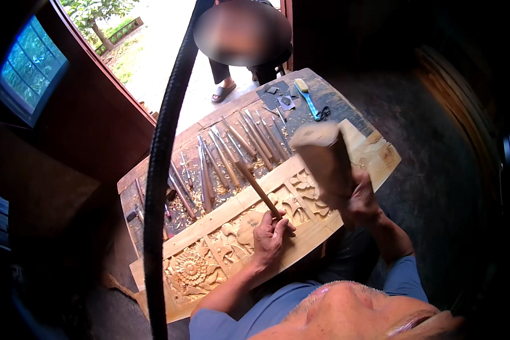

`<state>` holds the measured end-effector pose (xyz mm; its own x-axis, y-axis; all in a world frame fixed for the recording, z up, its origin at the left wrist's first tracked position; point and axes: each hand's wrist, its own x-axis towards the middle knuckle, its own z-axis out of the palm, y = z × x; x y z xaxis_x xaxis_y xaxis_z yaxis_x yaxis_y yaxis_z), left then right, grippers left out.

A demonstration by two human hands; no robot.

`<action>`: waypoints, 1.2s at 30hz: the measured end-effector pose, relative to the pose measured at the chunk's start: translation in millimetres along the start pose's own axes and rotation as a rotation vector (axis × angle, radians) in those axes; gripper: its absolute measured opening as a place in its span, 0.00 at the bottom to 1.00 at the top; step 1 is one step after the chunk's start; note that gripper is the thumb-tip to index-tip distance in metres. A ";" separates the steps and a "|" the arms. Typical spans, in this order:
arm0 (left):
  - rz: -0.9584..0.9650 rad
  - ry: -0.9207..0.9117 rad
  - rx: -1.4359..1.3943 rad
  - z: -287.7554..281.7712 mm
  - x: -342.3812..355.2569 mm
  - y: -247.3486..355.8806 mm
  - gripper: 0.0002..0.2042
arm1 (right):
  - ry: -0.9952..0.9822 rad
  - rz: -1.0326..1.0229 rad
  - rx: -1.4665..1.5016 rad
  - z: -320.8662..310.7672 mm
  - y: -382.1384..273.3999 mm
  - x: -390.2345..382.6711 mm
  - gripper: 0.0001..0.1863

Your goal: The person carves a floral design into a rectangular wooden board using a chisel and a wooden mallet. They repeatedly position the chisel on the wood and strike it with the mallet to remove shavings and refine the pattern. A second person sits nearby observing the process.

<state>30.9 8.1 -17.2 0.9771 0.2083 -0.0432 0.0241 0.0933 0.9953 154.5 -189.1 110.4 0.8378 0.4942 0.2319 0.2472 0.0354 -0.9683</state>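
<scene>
Left hand [269, 235] grips a wooden-handled chisel [259, 190] upright on the carved pale wood panel [209, 258]; right hand [360, 198] (raised) clasps a blocky wooden mallet [323, 161].

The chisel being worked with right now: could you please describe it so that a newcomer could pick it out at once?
Start at the long carved wooden panel lying along the near edge of the workbench. The left hand rests on its middle, gripping the chisel, whose handle slants up and away. Unlike the other chisels lying flat in a row behind, it alone is held, beside the raised wooden mallet.
</scene>
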 end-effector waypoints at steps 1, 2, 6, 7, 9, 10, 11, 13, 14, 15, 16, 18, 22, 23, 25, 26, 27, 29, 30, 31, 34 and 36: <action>-0.003 -0.001 -0.018 -0.6 0.6 -4.3 0.11 | 0.163 0.130 0.032 5.4 -0.7 0.8 0.14; -0.006 -0.003 -0.036 -1.6 0.2 -7.5 0.11 | 0.198 0.081 0.219 -1.2 6.6 3.7 0.17; 0.014 0.012 0.042 -3.2 1.2 -6.3 0.11 | 0.203 0.098 0.391 -3.4 12.2 8.5 0.23; 0.002 0.013 0.019 -2.3 0.9 -6.4 0.11 | 0.156 0.121 0.437 -1.7 13.5 8.5 0.23; 0.007 0.000 0.011 -2.2 3.2 -6.5 0.11 | 0.113 0.282 0.201 -1.5 32.2 -5.2 0.14; 0.015 -0.012 0.028 -3.5 2.7 -8.8 0.11 | 0.117 0.334 0.216 5.2 42.1 -8.9 0.12; 0.023 -0.023 0.046 -4.6 2.4 -10.3 0.11 | 0.122 0.386 0.232 12.3 48.1 -11.0 0.10; 0.020 -0.024 0.056 -4.6 2.0 -11.0 0.11 | 0.087 0.400 0.267 22.6 47.3 -12.7 0.09; 0.019 -0.024 0.061 -4.4 1.9 -11.3 0.11 | 0.001 0.404 0.263 22.7 45.3 -12.6 0.10; 0.021 -0.020 0.024 -4.1 2.0 -11.5 0.11 | -0.017 0.431 0.261 26.7 44.9 -13.3 0.10; 0.024 -0.017 -0.013 -3.9 2.0 -11.8 0.12 | -0.053 0.467 0.229 27.2 45.9 -14.4 0.09; 0.016 -0.014 -0.055 -4.3 1.9 -13.3 0.12 | -0.105 0.475 0.205 29.7 45.5 -13.5 0.08; 0.010 -0.020 -0.043 -5.7 2.1 -16.3 0.12 | -0.177 0.510 0.193 31.2 52.9 -15.9 0.09; 0.017 -0.021 -0.033 -5.7 2.4 -16.7 0.12 | -0.181 0.520 0.201 31.1 53.7 -14.2 0.10; 0.012 -0.015 -0.044 -5.1 2.6 -17.3 0.12 | -0.184 0.542 0.214 31.5 53.1 -11.7 0.11; 0.009 -0.012 -0.049 -4.5 2.7 -17.7 0.12 | -0.177 0.547 0.227 30.6 54.5 -11.2 0.10; 0.009 -0.021 -0.043 -5.0 2.9 -17.0 0.12 | -0.169 0.548 0.244 30.3 57.0 -10.5 0.09; 0.008 -0.043 -0.031 -4.2 3.3 -15.7 0.12 | -0.171 0.552 0.269 29.3 56.1 -8.6 0.09; 0.013 -0.031 -0.055 -3.4 4.6 -16.5 0.12 | -0.184 0.550 0.279 29.2 53.8 -3.4 0.10; 0.011 -0.026 -0.074 -3.0 4.2 -18.3 0.12 | -0.190 0.553 0.296 29.8 50.4 0.9 0.11; 0.003 -0.007 -0.058 -3.5 2.4 -24.1 0.12 | -0.284 0.442 0.241 36.9 21.0 26.4 0.15; -0.023 0.038 -0.056 -5.9 0.9 -23.0 0.12 | -0.359 0.356 0.266 50.7 -16.6 47.3 0.16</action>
<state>30.0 11.9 -40.7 0.9676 0.2425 -0.0706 0.0339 0.1524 0.9877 165.3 -122.3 132.8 0.6176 0.7783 -0.1135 -0.1899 0.0074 -0.9818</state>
